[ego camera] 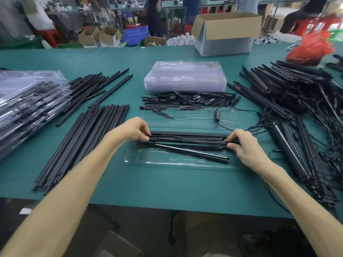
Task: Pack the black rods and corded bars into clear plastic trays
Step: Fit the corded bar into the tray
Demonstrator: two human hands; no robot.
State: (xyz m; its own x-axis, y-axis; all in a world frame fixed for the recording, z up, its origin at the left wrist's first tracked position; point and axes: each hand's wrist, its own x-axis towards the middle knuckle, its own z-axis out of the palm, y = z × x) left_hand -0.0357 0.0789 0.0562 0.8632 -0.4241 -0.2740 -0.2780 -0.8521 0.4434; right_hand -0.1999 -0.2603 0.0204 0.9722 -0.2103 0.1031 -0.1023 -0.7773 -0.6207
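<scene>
An open clear plastic tray (148,160) lies in front of me on the green table. Black corded bars (187,139) lie lengthwise across its middle. My left hand (137,129) pinches their left end and my right hand (245,145) pinches their right end. One more bar (193,152) lies slanted in the near half of the tray. A thin cord with a black inline controller (217,115) runs over the far half. Loose black rods (81,143) lie in a row to the left.
A stack of empty clear trays (185,75) stands behind, with small black parts (187,100) in front of it. Filled trays (27,104) are piled at far left. A tangled heap of corded bars (297,101) fills the right. A cardboard box (226,32) stands at the back.
</scene>
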